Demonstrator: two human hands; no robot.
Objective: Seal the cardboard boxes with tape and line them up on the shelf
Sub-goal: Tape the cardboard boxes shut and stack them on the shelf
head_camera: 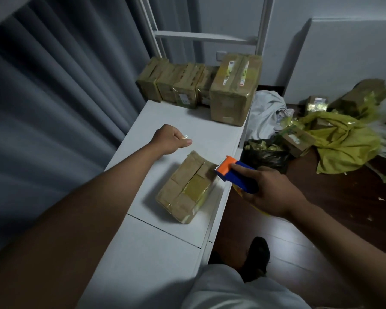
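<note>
A small cardboard box (187, 188) with old yellow tape lies flat on the white shelf top (156, 253). My right hand (270, 192) grips a blue and orange tape dispenser (234, 172), whose toothed edge sits at the box's far right corner. My left hand (172, 139) hovers beyond the box, pinching the end of a clear tape strip (184, 136). At the far end of the shelf stands a row of several taped boxes (176, 85), with a larger box (234, 90) at its right end.
A grey curtain (54, 97) hangs along the left of the shelf. On the dark wood floor to the right lie a black bag (265, 152), yellow plastic wrap (343, 141), white cloth (265, 112) and loose boxes (296, 139). My foot (256, 257) stands beside the shelf.
</note>
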